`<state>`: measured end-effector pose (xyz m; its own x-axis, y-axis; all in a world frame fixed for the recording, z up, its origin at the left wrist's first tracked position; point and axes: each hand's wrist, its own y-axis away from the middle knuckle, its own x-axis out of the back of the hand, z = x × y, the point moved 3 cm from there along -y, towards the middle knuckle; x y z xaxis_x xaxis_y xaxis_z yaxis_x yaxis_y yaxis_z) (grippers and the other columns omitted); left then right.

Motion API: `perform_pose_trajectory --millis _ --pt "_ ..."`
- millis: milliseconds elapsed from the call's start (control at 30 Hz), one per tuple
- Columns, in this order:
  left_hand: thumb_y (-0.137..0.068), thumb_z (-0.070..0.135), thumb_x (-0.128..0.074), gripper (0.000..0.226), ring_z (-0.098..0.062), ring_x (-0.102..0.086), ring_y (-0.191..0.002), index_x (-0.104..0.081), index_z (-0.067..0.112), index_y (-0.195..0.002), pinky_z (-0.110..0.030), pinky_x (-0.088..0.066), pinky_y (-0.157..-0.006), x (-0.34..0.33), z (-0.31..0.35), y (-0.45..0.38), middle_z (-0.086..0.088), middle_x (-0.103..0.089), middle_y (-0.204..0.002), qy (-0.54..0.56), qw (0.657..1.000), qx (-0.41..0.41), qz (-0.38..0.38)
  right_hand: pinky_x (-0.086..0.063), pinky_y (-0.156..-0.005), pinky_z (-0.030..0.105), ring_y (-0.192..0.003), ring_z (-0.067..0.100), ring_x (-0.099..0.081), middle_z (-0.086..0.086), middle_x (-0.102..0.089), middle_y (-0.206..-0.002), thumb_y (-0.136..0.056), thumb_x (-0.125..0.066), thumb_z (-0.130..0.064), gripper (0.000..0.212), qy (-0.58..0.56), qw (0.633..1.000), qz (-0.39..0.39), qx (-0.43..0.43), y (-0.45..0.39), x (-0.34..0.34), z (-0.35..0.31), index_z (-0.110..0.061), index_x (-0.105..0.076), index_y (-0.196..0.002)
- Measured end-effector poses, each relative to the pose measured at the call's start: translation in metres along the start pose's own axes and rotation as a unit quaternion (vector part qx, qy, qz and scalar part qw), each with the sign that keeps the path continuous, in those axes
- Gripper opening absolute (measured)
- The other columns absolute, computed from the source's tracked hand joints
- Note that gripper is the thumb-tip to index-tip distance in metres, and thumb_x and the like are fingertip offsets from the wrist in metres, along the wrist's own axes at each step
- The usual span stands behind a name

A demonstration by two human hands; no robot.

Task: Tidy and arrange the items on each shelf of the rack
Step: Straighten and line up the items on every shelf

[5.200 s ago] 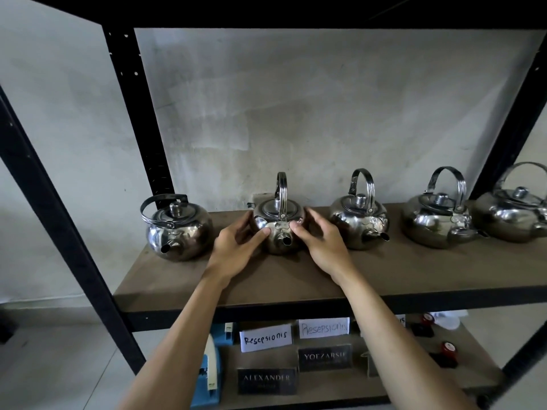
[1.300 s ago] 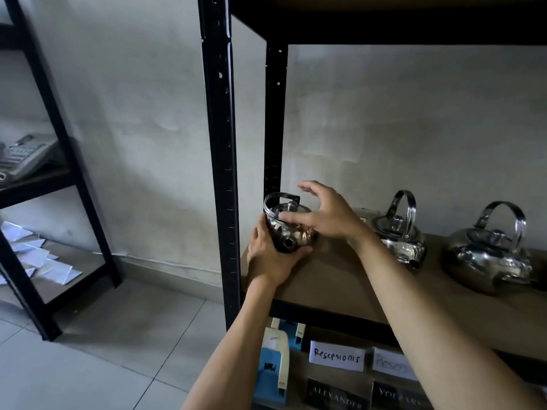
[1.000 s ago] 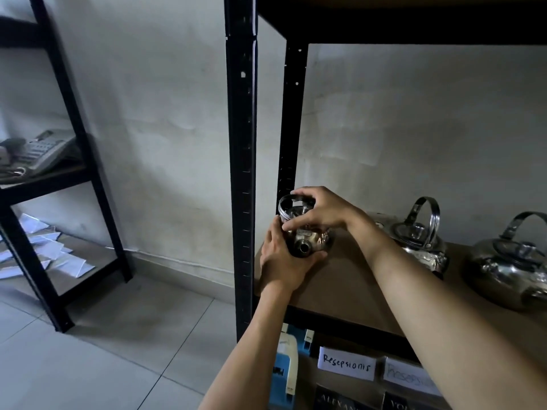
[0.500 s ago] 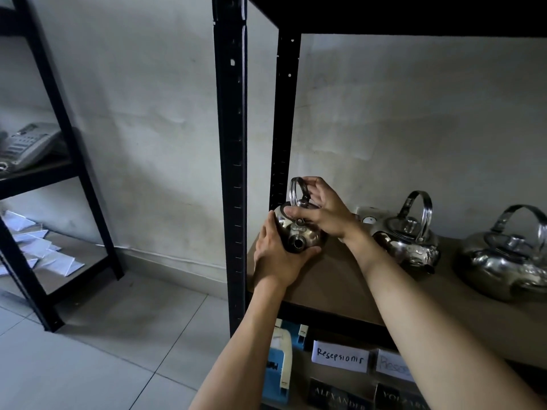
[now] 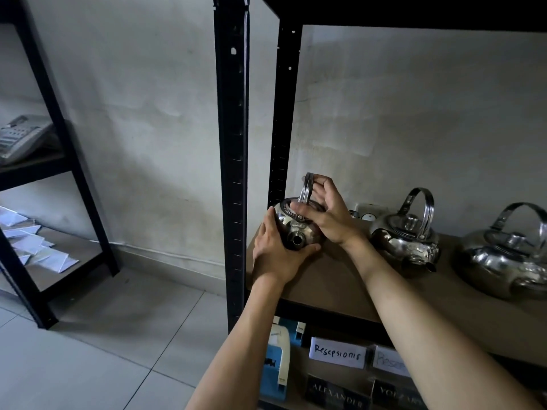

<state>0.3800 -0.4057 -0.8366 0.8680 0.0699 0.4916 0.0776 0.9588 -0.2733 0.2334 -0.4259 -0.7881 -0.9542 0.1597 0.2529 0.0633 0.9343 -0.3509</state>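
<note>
Nearest to me, on the lower shelf (image 5: 331,377) under my forearms, I see a handwritten white card (image 5: 336,352) reading "Resepsionis", a second white card just right of it partly hidden by my arm, dark nameplates (image 5: 337,395) in front of them, and a blue and white object (image 5: 276,366) at the left end, too dim to name.

Above that, my left hand (image 5: 276,255) is cupped round the near left side of a small kettle (image 5: 296,224), thumb curled under the spout, which points straight at me. The kettle is round, polished steel, with bright reflections on its belly and a dark open spout mouth. It sits at the far left end of the brown shelf (image 5: 340,285), just beside the rear black post (image 5: 281,113) of the rack.

My right hand (image 5: 328,213) lies over the kettle's top and right side, its fingers pinching the arched metal handle (image 5: 307,187), which stands upright.

Right of my wrist stands a second kettle (image 5: 405,235), handle raised, and further right a larger third kettle (image 5: 509,258).

Well apart, on another rack at far left, I see a desk phone (image 5: 22,137) and, one shelf lower, scattered white envelopes (image 5: 35,247)
</note>
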Motion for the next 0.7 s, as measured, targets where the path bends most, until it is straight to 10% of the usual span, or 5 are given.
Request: perform_pose_trajectory --millis 267,400,700 --pt "-0.062 0.077 -0.077 0.144 -0.029 -0.017 -0.153 0.009 0.015 -0.16 -0.041 -0.022 -0.124 0.003 -0.003 0.02 -0.01 -0.014 -0.167 -0.085 0.996 0.024 -0.033 -0.027 -0.123 0.033 -0.152 0.007 -0.027 -0.004 -0.029 -0.167 -0.056 -0.084 -0.076 0.128 0.049 0.998 -0.005 -0.044 0.017 0.009 0.002 -0.031 -0.026 -0.161" --pt "-0.06 0.096 -0.052 0.138 -0.031 -0.021 -0.15 -0.016 0.005 -0.156 -0.044 -0.022 -0.124 0.006 0.0 0.049 -0.015 -0.027 -0.161 -0.261 0.965 -0.019 0.016 -0.033 -0.115 0.026 -0.145 0.009 -0.039 -0.006 -0.041 -0.159 -0.062 -0.086 -0.064 0.114 0.056 0.994 0.029 -0.089 0.031 0.015 0.013 -0.03 -0.035 -0.158" --pt "-0.073 0.096 -0.022 0.132 -0.032 0.002 -0.156 -0.005 -0.002 -0.159 -0.045 -0.001 -0.126 -0.003 -0.005 0.063 -0.02 -0.006 -0.167 -0.357 0.933 0.001 -0.049 -0.049 -0.088 0.01 -0.099 -0.006 -0.065 -0.018 -0.07 -0.109 -0.07 -0.094 -0.026 0.071 -0.008 0.991 0.07 -0.117 0.038 0.005 0.018 -0.023 -0.057 -0.131"
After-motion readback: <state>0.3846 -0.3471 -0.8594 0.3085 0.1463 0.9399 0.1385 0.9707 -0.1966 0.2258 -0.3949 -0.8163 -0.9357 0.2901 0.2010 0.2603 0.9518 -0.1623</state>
